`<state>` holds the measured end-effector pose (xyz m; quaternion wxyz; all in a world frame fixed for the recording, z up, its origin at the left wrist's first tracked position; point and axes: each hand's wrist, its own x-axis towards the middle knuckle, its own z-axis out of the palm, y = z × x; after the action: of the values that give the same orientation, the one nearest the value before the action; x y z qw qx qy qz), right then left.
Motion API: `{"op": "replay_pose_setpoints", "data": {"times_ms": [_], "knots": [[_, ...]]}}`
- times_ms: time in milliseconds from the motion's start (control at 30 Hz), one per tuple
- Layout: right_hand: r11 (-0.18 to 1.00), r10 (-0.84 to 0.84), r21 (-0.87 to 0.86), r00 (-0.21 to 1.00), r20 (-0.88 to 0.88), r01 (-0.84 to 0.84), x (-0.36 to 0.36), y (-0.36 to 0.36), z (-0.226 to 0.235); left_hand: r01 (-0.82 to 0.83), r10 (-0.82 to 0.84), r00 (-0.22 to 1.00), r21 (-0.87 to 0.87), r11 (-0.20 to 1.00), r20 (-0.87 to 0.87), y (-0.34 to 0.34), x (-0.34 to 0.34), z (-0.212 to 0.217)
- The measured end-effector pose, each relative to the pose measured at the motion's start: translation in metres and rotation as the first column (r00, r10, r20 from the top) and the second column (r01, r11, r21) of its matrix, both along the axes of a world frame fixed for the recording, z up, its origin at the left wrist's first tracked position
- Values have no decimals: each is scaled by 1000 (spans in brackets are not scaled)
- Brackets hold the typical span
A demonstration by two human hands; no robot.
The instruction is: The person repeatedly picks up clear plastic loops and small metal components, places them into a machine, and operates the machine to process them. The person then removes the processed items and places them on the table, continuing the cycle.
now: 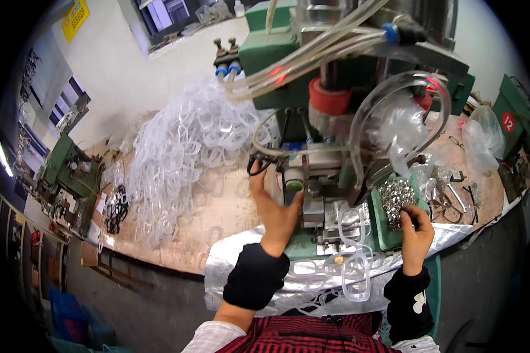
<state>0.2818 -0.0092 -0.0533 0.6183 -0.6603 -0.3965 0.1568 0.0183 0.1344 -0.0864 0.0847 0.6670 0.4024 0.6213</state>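
Observation:
My left hand point(275, 215) is at the left side of a green bench press point(269, 46), thumb and fingers apart. Its fingertips reach a black frame-like piece point(265, 165), and its thumb is beside a round green button point(294, 185). Over a heap of small shiny metal parts point(396, 199) in a green tray point(380, 225), my right hand point(417, 235) has its thumb and finger pinched together. Whatever they hold is too small to make out. A clear plastic eyeglass frame point(364, 281) stands at the front of the press, its upper rim by the metal fixture point(313, 210).
A large pile of clear eyeglass frames point(182, 141) covers the table's left. Several more lie on silver sheeting point(229, 250) at the front edge. Air hoses point(318, 56) loop across the press. To the right are a wrench point(457, 198) and a plastic bag point(483, 138).

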Motion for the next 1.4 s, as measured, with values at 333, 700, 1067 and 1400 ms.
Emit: {"op": "replay_pose_setpoints", "data": {"times_ms": [333, 700, 1067, 1400], "knots": [[961, 269, 42, 957, 104, -274, -42, 5, 66, -29, 12, 999, -464, 885, -39, 41, 22, -36], [918, 364, 270, 890, -276, -291, -77, 38, 62, -402, 302, 825, -120, 908, -477, -21, -110, 33], [893, 448, 276, 770, -454, -356, -88, 27, 91, -775, 414, 477, -149, 614, -775, -103, -225, -57], [983, 37, -165, 786, 617, 83, 1, -35, 40, 347, -345, 938, 124, 930, -38, -91, -72, 102]]}}
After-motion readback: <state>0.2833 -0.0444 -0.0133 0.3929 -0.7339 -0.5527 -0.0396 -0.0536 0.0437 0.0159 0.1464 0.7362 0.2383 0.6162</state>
